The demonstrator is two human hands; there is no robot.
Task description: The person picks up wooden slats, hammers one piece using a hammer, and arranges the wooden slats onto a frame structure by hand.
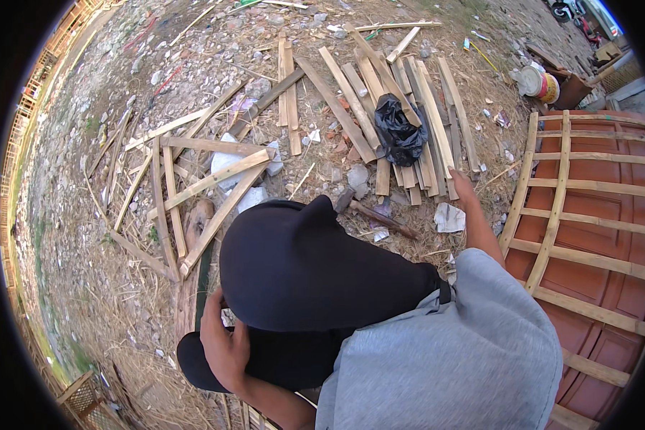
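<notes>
My right hand [463,189] reaches out to the right of the pile, its fingers closed at the near end of a long pale wooden slat [433,118]. Several more slats lie side by side around it, with a crumpled black plastic bag [400,130] on top of them. My left hand [223,345] rests against my bent, black-clothed leg [294,265], thumb apart from the fingers and nothing visible in it. Between my leg and the pile lies a hammer [376,213] with a wooden handle, on the ground.
At the left, nailed-looking slats [193,190] lie crossed over pale stone blocks [229,161]. A reddish-brown panelled door [588,287] with a slat lattice [557,186] on it occupies the right. Beyond it stands a bucket [539,84]. Rubble and straw cover the ground.
</notes>
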